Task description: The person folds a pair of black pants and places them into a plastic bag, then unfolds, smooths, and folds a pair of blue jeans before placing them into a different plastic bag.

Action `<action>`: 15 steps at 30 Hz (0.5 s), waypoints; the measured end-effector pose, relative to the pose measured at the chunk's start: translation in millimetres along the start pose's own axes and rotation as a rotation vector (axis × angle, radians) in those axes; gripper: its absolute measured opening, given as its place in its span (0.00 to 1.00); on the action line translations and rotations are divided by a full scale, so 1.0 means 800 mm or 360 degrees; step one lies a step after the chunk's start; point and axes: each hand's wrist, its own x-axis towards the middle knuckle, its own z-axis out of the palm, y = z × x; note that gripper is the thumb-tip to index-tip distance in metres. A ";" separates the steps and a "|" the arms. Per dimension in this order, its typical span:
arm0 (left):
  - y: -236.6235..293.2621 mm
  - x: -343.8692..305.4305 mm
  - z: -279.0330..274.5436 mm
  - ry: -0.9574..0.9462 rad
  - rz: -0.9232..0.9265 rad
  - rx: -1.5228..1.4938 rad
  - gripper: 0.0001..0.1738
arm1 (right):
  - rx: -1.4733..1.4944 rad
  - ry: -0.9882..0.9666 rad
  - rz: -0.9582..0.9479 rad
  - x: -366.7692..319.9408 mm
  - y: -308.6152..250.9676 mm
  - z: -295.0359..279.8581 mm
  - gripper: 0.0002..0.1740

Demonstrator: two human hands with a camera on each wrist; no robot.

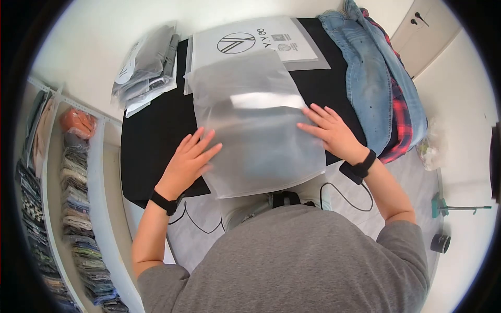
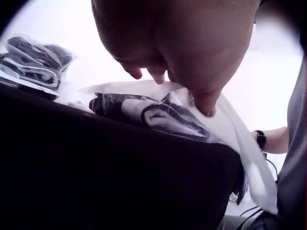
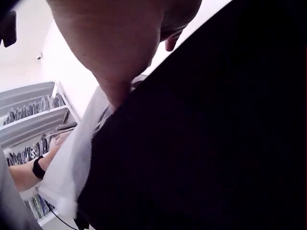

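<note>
A frosted translucent plastic bag [image 1: 255,130] lies over the near side of the black table, its lower edge hanging past the table's front. Folded clothing [image 2: 158,115] shows at the bag's side in the left wrist view, rolled in layers inside it. My left hand [image 1: 188,161] rests at the bag's left edge with fingers spread and straight. At the right edge, my right hand [image 1: 334,133] lies with its fingers extended onto the plastic. Neither hand grips anything. A bright reflection crosses the bag between them.
Flat printed bags [image 1: 250,39] lie at the table's back, partly under the frosted bag. Bagged garments [image 1: 148,62] are stacked at the back left. Blue jeans [image 1: 365,78] and a red plaid garment [image 1: 402,120] lie at the right. Shelves of packed clothes [image 1: 78,198] stand left.
</note>
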 end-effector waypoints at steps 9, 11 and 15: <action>0.009 -0.023 0.013 0.0389 -0.0560 -0.1268 0.18 | 0.1344 0.0158 0.0467 -0.009 0.016 0.025 0.13; 0.004 -0.028 0.028 0.0524 -0.0863 -0.1480 0.22 | 0.1459 0.0165 0.0536 -0.002 0.008 0.028 0.16; 0.008 -0.013 0.052 0.0918 -0.1268 -0.1464 0.24 | 0.1785 0.0376 0.1031 0.020 -0.014 0.042 0.18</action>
